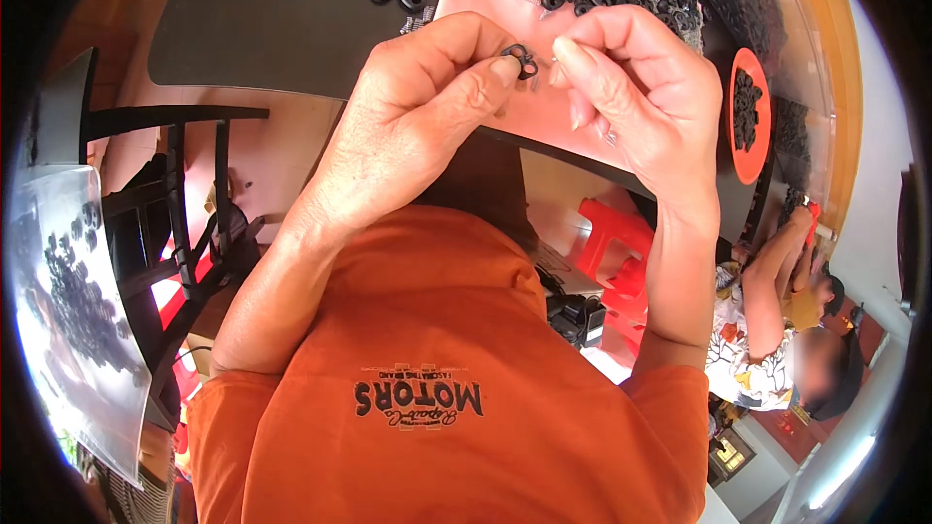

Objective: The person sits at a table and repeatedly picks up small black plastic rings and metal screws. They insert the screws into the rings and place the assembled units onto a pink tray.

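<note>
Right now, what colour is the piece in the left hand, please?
The piece is black; see head view.

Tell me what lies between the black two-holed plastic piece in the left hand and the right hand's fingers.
Only a narrow gap separates the black piece from the right hand; the pink surface shows behind in the head view.

The held piece (521,62) at one o'clock is black. The plate (748,168) at two is orange, the stool (636,225) at three red.

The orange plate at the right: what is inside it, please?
The orange plate holds a heap of small black pieces. The bottom under the heap is covered and cannot be seen.
</note>
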Tool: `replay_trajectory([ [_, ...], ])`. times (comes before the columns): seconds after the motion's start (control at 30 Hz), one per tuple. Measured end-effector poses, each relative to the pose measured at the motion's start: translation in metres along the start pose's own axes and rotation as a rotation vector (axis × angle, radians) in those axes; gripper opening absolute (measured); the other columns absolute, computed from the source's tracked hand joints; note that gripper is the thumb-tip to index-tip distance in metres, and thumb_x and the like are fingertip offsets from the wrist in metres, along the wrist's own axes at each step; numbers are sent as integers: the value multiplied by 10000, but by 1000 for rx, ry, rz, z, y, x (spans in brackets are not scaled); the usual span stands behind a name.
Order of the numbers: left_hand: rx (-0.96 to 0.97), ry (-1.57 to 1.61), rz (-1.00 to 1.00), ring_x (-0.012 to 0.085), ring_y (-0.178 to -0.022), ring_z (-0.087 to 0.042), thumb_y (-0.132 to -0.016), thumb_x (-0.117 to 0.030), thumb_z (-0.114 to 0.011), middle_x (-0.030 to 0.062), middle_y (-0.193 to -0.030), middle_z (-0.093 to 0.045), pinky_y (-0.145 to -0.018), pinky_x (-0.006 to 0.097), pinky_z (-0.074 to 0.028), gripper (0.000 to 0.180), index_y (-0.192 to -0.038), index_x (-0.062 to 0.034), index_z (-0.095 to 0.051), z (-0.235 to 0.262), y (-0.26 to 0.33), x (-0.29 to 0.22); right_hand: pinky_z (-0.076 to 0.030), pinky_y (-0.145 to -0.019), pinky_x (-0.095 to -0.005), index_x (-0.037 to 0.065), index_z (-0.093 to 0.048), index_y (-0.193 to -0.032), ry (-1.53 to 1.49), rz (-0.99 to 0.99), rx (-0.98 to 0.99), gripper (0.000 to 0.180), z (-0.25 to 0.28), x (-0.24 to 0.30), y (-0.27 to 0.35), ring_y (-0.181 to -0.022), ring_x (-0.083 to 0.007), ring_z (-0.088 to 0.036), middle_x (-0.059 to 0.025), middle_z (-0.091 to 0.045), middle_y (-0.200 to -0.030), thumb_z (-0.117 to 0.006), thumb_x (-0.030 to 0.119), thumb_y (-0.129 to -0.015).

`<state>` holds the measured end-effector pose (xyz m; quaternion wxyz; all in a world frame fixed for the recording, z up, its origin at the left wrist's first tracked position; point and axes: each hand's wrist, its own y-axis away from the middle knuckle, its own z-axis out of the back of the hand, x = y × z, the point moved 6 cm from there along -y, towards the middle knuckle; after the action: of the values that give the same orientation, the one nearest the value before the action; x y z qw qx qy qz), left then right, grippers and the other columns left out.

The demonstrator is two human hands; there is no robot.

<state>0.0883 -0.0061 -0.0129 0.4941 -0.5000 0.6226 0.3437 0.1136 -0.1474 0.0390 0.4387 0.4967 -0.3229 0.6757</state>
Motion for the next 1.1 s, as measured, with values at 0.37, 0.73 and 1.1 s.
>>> replay_trajectory([
  [0.37,26,-54,58,15,-658,-426,-959,-143,-513,-11,-833,-578,-556,168,-332,176,-1018,7,-584,-1,1,1,-377,-555,-202,-9,-577,-876,79,37,-10,112,-7,3,-3,-640,-23,-420,26,-516,-705,-616,92,-902],
  [0.73,53,-188,82,44,-763,-501,-946,-89,-513,-9,-833,-585,-690,189,-417,153,-1020,26,-582,-1,2,4,-376,-519,-252,-8,-539,-818,199,-8,-4,157,-9,-2,-1,-581,-73,-425,-36,-492,-635,-619,107,-889],
  [1.1,123,-187,127,92,-800,-606,-958,-87,-482,77,-883,-656,-670,216,-479,179,-1007,55,-578,-5,6,5,-383,-490,-292,31,-489,-803,260,146,-107,139,-18,0,14,-519,-148,-464,-68,-491,-639,-614,12,-860],
])
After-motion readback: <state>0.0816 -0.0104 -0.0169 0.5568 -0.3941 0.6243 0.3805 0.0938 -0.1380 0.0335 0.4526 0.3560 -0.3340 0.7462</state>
